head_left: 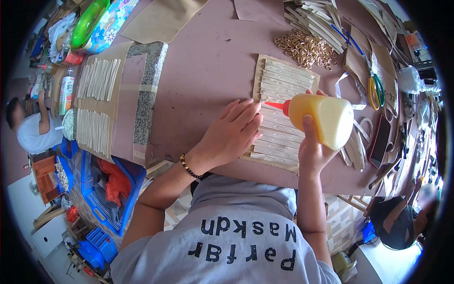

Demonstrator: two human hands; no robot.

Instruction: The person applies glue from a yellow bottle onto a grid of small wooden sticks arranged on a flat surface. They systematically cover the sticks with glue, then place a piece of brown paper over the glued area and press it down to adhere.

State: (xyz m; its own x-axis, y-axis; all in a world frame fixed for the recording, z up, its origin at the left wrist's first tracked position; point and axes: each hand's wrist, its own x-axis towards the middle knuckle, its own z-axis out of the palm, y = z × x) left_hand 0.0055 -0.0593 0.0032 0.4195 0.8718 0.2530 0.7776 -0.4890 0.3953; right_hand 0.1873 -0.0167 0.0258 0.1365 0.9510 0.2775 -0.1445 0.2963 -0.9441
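My right hand (313,150) is closed round a soft yellow squeeze bottle (326,118) with a red nozzle. The bottle is tipped on its side, its tip pointing left near the fingers of my left hand (232,134). That hand lies with its fingers stretched out at the left edge of a row of pale strips (283,81). The strips lie side by side on a brown sheet (258,71), and small clear drops show along several of them. Part of the row is hidden behind the bottle and my right hand.
Gold metal rings (307,49) are heaped behind the sheet, beside loose strips (319,21). Scissors (376,92) lie right. Left, more strips (99,78) rest on card by a granite slab (153,71). A blue basket (101,208) stands below. Another person (38,125) sits far left, one (397,220) lower right.
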